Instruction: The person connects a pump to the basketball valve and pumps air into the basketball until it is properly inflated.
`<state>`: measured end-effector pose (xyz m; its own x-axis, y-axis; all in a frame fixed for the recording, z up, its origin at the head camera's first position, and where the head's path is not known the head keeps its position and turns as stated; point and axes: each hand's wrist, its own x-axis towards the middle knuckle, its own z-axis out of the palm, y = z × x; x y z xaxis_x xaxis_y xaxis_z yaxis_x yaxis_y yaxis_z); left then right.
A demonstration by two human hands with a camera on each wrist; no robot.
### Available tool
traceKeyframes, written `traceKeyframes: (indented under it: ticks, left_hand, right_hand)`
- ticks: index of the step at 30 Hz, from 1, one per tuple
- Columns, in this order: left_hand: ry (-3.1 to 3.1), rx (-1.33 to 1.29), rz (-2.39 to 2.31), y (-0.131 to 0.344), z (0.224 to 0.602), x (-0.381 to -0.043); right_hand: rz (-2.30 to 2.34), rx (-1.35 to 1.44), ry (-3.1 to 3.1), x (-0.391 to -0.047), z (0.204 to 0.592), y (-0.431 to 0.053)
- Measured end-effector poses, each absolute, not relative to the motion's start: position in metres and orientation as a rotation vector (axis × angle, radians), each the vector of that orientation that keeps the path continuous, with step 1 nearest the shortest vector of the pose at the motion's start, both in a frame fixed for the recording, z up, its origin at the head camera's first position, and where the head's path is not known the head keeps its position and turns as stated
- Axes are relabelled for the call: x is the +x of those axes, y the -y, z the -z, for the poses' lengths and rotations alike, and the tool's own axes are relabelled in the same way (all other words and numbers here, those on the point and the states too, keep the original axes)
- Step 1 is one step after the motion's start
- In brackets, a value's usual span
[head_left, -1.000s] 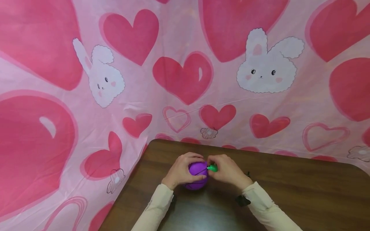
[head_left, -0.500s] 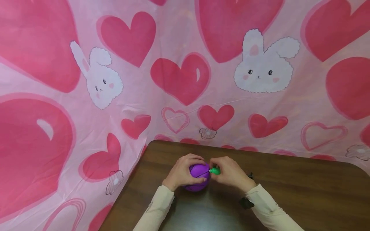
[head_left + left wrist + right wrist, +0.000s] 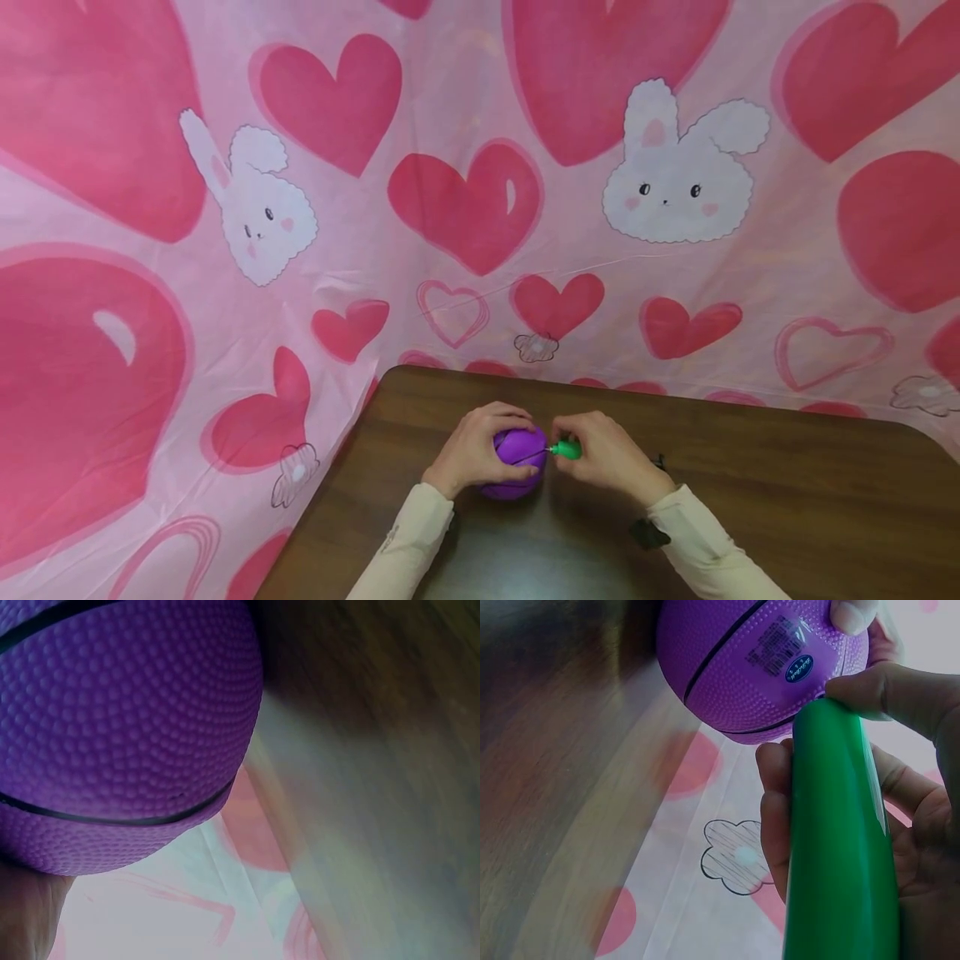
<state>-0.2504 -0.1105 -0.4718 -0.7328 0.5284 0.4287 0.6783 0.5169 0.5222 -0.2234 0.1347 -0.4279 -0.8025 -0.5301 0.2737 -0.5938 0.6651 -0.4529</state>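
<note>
A purple ball (image 3: 522,448) with black seam lines rests on the table, and my left hand (image 3: 471,446) grips it from the left with fingers over the top and thumb on the near side. Its pebbled skin fills much of the left wrist view. From the right, my right hand (image 3: 609,452) holds a green ball pump (image 3: 568,450), whose thin metal tip points at the ball's right side. Whether that tip is inside the ball cannot be told. In the right wrist view, thumb and fingers lie around the long green pump barrel (image 3: 841,840), close to the ball's printed label (image 3: 784,654).
The brown wooden table (image 3: 787,483) has a rounded far corner. Behind and to the left hangs a pink cloth (image 3: 465,100) with hearts and rabbit heads, close to the table's edge. A dark strap-like piece (image 3: 649,533) sits at my right wrist.
My right hand has drawn slightly rightward with the pump, so a little more room shows between that hand and the ball. The left hand keeps its hold. The head view has shifted slightly.
</note>
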Motion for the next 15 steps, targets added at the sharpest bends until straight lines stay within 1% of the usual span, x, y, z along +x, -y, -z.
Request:
traceKeyframes:
  ticks: [15]
  left_hand:
    - [2.539,-1.035,0.992,0.1086,0.4718,-0.2504]
  right_hand:
    - [-0.828,0.928,2.758,-0.2219,0.4282,-0.1428]
